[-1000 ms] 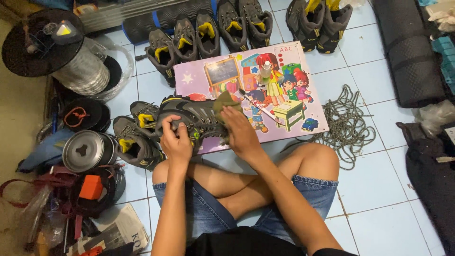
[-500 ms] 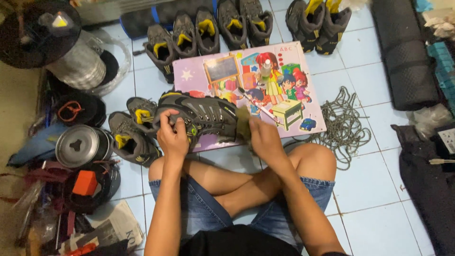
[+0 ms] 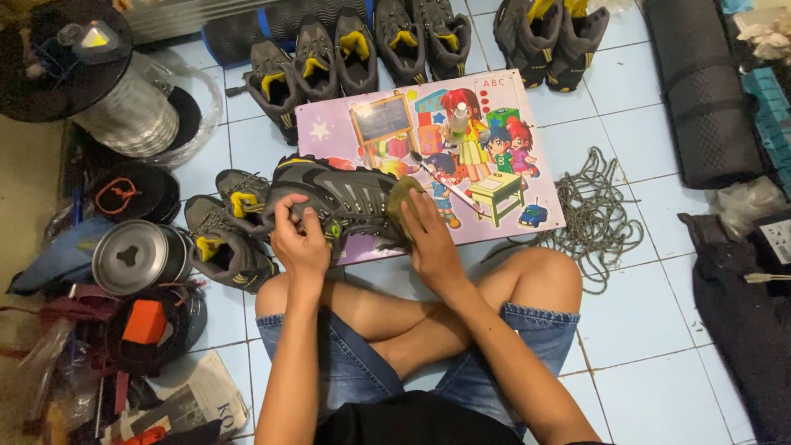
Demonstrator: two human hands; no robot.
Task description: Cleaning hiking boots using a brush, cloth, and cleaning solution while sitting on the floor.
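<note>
pale blue tiled floor [image 3: 651,330], person seated cross-legged in denim shorts, goods laid out all around.

item 1: grey hiking boot [image 3: 342,202] with yellow-green accents, lying on its side across the near left edge of a picture board, just above the person's knees. left hand [image 3: 301,239] closes its grip around the boot's heel and collar end, fingers curled over the upper. right hand [image 3: 430,235] presses an olive-green cloth [image 3: 401,198] flat against the toe end, fingers extended and together over the cloth.

item 2: picture board [image 3: 494,140], lilac, printed with cartoon children, a blackboard and a small desk; lies flat on the floor under the boot.

item 3: two more grey boots with yellow lining [image 3: 227,227], on the floor just left of the held boot, one touching it.

item 4: row of similar boots [image 3: 358,53] along the far edge of the board, further pairs to the right.

item 5: coil of grey-green rope [image 3: 597,210], right of the board, near the right knee.

item 6: dark rolled mat [image 3: 700,91], far right.

item 7: metal cooking pot [image 3: 132,257] with lid, left of the boots; orange-and-black gear and newspaper nearer the person; large wire spool [image 3: 124,91] beyond.
</note>
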